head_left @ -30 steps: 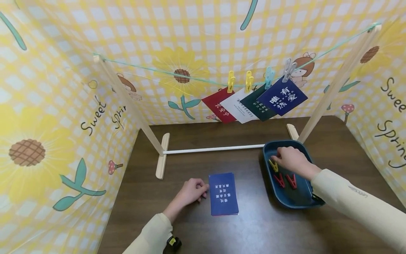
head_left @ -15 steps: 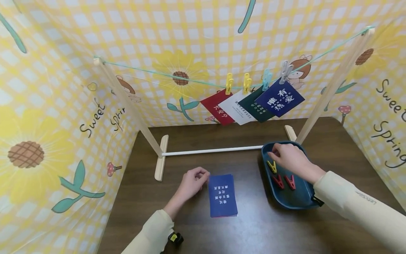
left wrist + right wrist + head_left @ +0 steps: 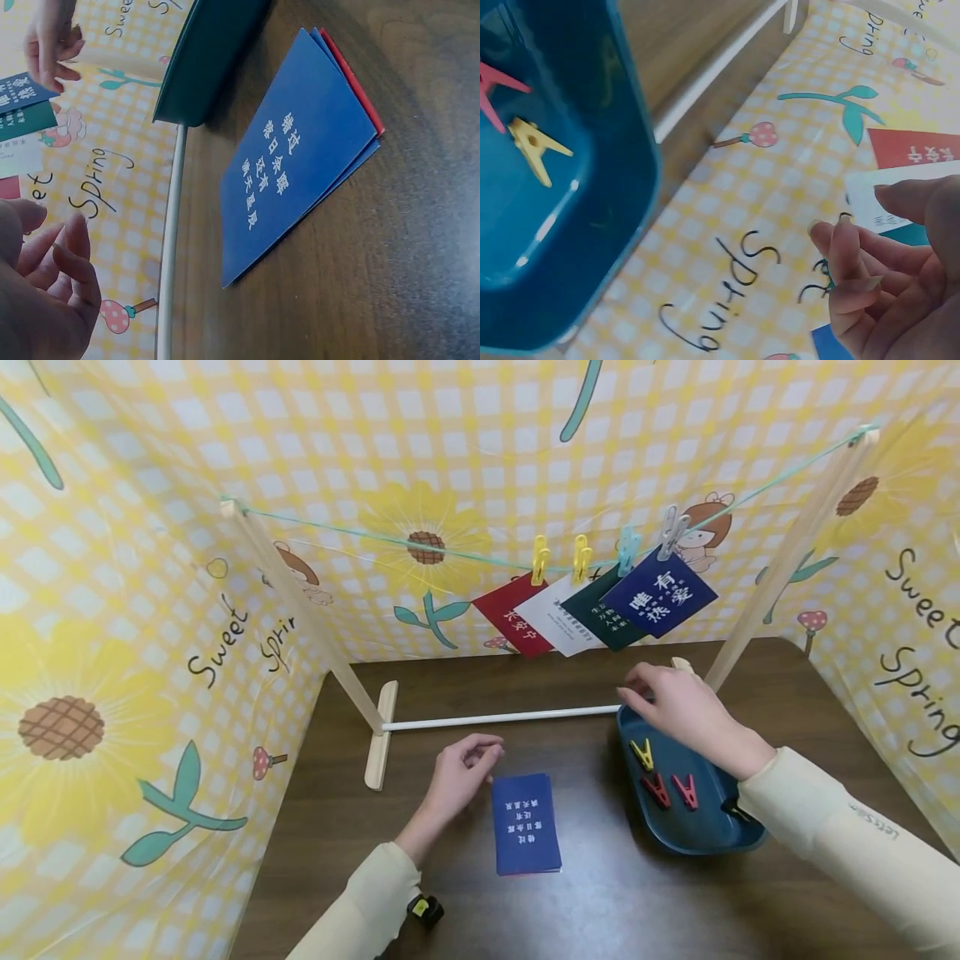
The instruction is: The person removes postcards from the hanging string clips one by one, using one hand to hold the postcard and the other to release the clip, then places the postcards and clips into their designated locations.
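Note:
My right hand (image 3: 686,714) hovers over the far end of the dark blue tray (image 3: 693,835), its thumb apart from its loosely bent fingers; the right wrist view shows nothing held. In the tray lie a yellow clothespin (image 3: 643,755) and two red clothespins (image 3: 686,792). My left hand (image 3: 456,778), loosely curled and holding nothing, is raised near the upper left corner of a stack of blue-topped cards (image 3: 527,839). Red (image 3: 506,610), white (image 3: 551,622), green (image 3: 600,614) and blue (image 3: 663,602) cards hang overlapping from a green string (image 3: 360,533) by yellow, teal and clear clothespins.
The string runs between two wooden posts (image 3: 307,627), whose feet a white rod (image 3: 502,717) joins on the brown table (image 3: 450,910). A yellow checked cloth (image 3: 300,427) with sunflowers surrounds the table's back and sides. A red-edged card shows under the stack in the left wrist view.
My right hand has risen from inside the tray toward its far edge, with its fingers opening. My left hand has lifted slightly forward from the card stack's left edge. The clothespins and cards stay put.

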A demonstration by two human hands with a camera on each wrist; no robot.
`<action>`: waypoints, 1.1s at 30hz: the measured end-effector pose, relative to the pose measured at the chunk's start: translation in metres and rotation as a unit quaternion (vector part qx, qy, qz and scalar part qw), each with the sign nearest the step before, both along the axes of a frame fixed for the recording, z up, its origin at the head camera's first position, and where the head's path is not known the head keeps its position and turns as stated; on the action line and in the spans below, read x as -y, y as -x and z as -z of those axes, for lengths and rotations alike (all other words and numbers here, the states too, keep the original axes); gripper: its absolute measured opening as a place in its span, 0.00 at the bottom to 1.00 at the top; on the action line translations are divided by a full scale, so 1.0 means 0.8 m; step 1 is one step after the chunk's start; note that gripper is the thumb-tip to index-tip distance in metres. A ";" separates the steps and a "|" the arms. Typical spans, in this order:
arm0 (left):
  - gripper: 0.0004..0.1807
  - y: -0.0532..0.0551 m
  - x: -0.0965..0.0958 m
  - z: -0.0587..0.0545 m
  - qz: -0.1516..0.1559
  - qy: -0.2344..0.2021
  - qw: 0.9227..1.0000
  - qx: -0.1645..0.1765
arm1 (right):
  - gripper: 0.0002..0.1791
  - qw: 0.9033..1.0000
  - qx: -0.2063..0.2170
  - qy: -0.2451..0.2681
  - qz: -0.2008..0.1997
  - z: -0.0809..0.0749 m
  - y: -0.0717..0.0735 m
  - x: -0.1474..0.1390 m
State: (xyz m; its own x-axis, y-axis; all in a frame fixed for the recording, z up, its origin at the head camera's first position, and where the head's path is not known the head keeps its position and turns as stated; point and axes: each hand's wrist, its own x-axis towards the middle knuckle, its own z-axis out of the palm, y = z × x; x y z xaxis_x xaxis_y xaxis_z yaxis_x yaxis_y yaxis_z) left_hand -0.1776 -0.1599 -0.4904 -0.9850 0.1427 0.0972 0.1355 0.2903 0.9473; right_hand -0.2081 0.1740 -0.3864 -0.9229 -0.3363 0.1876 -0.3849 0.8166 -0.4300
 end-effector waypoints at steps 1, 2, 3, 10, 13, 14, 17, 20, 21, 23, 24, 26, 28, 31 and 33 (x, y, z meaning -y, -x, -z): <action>0.09 0.001 -0.001 -0.001 -0.003 -0.006 1.000 -0.003 | 0.12 1.000 -0.010 0.000 -0.003 -0.003 0.000 0.002; 0.09 0.002 -0.001 -0.002 -0.006 -0.008 1.000 -0.005 | 0.12 1.000 -0.021 0.002 -0.007 -0.006 0.001 0.004; 0.09 0.003 -0.002 -0.003 -0.010 -0.007 1.000 -0.007 | 0.11 0.999 -0.031 0.003 -0.010 -0.009 0.001 0.005; 0.10 0.018 -0.001 -0.007 -0.009 -0.025 0.999 -0.033 | 0.12 0.996 -0.087 0.014 -0.030 -0.027 0.000 0.017; 0.10 0.026 -0.004 -0.010 -0.018 -0.033 0.998 -0.048 | 0.12 0.988 -0.141 0.008 -0.055 -0.035 0.001 0.023; 0.10 0.028 -0.005 -0.011 -0.022 -0.035 0.998 -0.052 | 0.13 0.985 -0.163 0.005 -0.064 -0.038 0.001 0.025; 0.08 0.035 -0.007 -0.014 -0.036 -0.040 0.997 -0.055 | 0.14 0.970 -0.225 -0.002 -0.096 -0.047 0.005 0.030; 0.09 0.042 -0.009 -0.017 -0.046 -0.057 0.996 -0.051 | 0.15 0.956 -0.266 -0.006 -0.127 -0.059 0.008 0.035; 0.10 0.044 -0.010 -0.019 -0.046 -0.064 0.996 -0.049 | 0.15 0.952 -0.274 -0.006 -0.136 -0.064 0.010 0.037; 0.11 0.049 -0.010 -0.025 -0.046 -0.078 0.995 -0.048 | 0.15 0.947 -0.282 -0.006 -0.154 -0.074 0.012 0.041; 0.12 0.053 -0.010 -0.028 -0.045 -0.085 0.994 -0.049 | 0.16 0.945 -0.285 -0.009 -0.162 -0.079 0.014 0.042; 0.13 0.059 -0.008 -0.036 -0.042 -0.092 0.993 -0.057 | 0.16 0.941 -0.287 -0.015 -0.180 -0.090 0.016 0.046; 0.13 0.066 -0.007 -0.045 -0.044 -0.095 0.992 -0.065 | 0.17 0.936 -0.289 -0.027 -0.200 -0.101 0.020 0.048; 0.13 0.079 -0.006 -0.056 -0.050 -0.094 0.991 -0.078 | 0.18 0.930 -0.292 -0.045 -0.220 -0.117 0.025 0.052; 0.14 0.087 -0.007 -0.060 -0.051 -0.093 0.991 -0.084 | 0.19 0.926 -0.295 -0.056 -0.229 -0.128 0.028 0.054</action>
State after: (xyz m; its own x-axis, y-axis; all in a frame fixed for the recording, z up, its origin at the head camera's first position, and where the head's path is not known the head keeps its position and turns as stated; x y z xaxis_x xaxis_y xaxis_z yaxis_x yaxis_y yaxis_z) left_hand -0.2471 -0.1546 -0.4427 -0.9609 0.0080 0.2767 0.2753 0.1321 0.9523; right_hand -0.2309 0.1306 -0.2843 -0.4272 -0.7148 0.5536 -0.8427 0.5366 0.0426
